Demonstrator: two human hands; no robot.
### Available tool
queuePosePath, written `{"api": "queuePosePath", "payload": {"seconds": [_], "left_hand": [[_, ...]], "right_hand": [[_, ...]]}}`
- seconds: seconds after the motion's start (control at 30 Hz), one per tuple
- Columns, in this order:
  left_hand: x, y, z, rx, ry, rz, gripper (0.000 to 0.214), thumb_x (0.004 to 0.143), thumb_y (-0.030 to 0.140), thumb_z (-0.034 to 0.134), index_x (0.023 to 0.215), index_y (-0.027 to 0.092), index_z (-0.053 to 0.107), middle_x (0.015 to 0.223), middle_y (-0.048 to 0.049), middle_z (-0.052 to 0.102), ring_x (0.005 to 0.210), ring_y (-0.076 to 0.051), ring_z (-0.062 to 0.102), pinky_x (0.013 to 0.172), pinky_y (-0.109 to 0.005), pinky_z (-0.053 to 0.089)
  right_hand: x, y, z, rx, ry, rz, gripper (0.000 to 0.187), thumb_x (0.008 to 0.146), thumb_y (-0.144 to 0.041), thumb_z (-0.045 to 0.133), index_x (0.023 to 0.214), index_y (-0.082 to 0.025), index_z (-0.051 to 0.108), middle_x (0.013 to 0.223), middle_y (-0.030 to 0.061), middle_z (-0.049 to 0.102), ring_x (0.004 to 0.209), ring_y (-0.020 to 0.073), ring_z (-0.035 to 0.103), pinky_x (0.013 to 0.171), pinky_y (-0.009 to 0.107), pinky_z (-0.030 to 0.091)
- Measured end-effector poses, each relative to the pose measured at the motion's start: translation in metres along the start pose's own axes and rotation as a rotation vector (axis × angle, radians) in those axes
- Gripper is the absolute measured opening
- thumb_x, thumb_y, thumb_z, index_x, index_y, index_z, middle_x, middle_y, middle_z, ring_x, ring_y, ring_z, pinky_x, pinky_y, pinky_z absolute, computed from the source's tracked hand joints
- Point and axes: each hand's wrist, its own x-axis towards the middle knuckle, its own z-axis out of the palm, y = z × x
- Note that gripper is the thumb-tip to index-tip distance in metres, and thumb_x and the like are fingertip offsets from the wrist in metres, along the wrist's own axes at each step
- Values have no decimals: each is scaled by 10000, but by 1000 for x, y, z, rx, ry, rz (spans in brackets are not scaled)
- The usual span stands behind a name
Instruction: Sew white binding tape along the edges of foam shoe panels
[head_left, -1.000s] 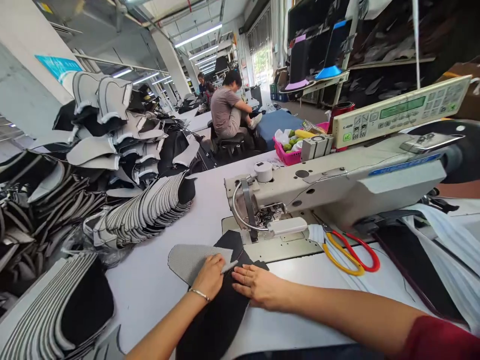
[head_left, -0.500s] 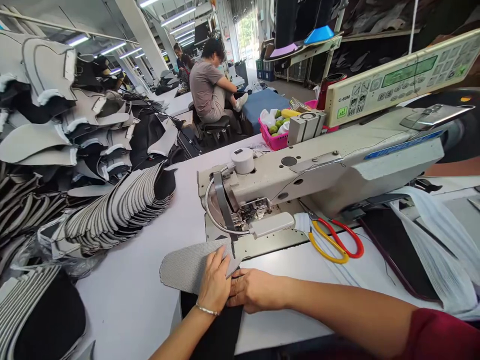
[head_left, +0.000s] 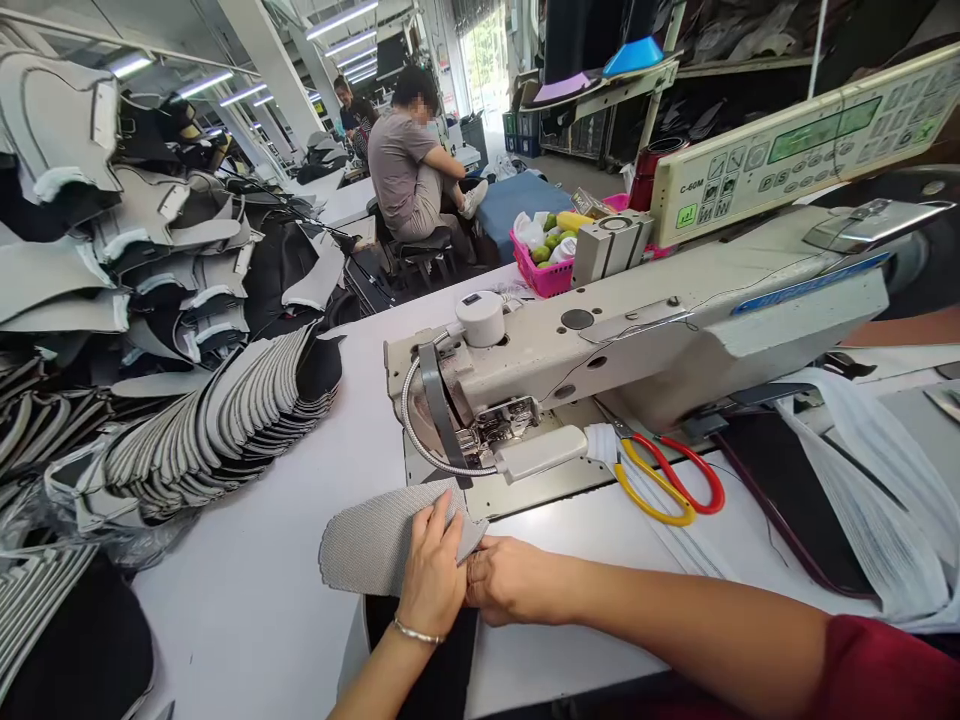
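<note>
A grey mesh fabric piece (head_left: pixel 360 548) with a rounded left end lies in front of the sewing machine (head_left: pixel 555 355). My left hand (head_left: pixel 433 570) grips it, fingers laid over its top near the right end. Close against that hand, my right hand (head_left: pixel 510 582) has its fingers curled in at the fabric's near right edge; its fingertips are partly hidden. Beneath both hands a black fabric panel (head_left: pixel 439 670) runs down toward the table's near edge. The machine's needle area sits just beyond the fabric, which is apart from it.
Scissors with red and yellow handles (head_left: pixel 667 490) lie right of the needle area. Stacked curved pieces (head_left: pixel 225 420) stand at left. White strips (head_left: pixel 885 500) hang at right. A pink basket of fruit (head_left: pixel 551 275) is behind the machine. Another person (head_left: pixel 409 170) sits farther back.
The fabric's right end has lifted and bent slightly, and my right hand's fingers have curled in more. My hands stay close together; the view has shifted a little.
</note>
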Motion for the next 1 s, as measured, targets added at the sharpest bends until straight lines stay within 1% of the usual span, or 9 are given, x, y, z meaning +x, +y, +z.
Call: {"api": "queuePosePath", "payload": {"seconds": [0.13,0.23,0.33,0.43,0.53,0.67,0.8,0.9,1.0], "left_hand": [[16,13,5,21,-1,-28,381,718,73,422,1057,102,593,1236,-124,472,1059,-250,422,906,-390,418],[29,22,11,32,12,-64,358,732,106,450,1058,101,597,1153,-139,527,1050,-263,432,903,-400,420],[34,27,15,35,38,-90,348,733,120,461,1048,109,607,1084,-138,560,1055,-274,434,895,-406,423],[35,28,15,30,53,-92,355,732,111,456,1056,121,603,1100,-126,552,1064,-271,428,905,-406,415],[37,31,10,2,36,-104,356,732,104,452,1052,129,604,1120,-119,540,1088,-270,407,930,-413,392],[41,34,5,-76,18,-130,367,715,80,452,1027,181,618,1057,-84,568,1069,-249,421,950,-403,373],[41,33,5,-124,22,-150,356,712,83,466,1005,203,629,1022,-69,581,1042,-238,441,958,-398,365],[41,32,7,-124,26,-142,338,729,122,490,1034,194,616,1081,-80,553,1081,-253,409,959,-403,363],[41,33,10,-102,31,-147,310,752,140,480,1023,193,621,1061,-81,549,1066,-245,415,951,-396,371]], "right_hand": [[-9,13,-18,-53,-75,33,68,726,-192,614,676,-164,576,710,-23,612,665,113,505,674,245,346],[-18,23,-32,-25,-118,-4,60,720,-168,628,695,-167,574,719,-28,619,695,117,523,671,228,347],[-23,30,-39,19,-123,-34,76,706,-152,650,733,-152,579,740,-15,627,719,121,532,715,221,346],[-24,33,-38,34,-111,-49,69,707,-143,644,740,-144,584,747,-5,631,729,125,535,734,225,346],[-24,36,-36,43,-94,-59,51,718,-137,616,759,-150,587,748,1,631,742,128,536,734,228,350],[-26,38,-35,78,-48,-76,50,741,-126,556,762,-165,580,760,-5,628,762,119,529,765,218,352],[-27,38,-33,99,-28,-84,57,749,-130,540,777,-158,580,791,21,623,789,129,526,795,220,349],[-27,38,-31,94,-33,-75,40,752,-136,542,750,-156,576,761,21,615,767,133,525,764,218,360],[-28,38,-32,57,-37,-61,35,731,-138,578,703,-155,564,728,7,608,736,128,518,721,204,368]]}}
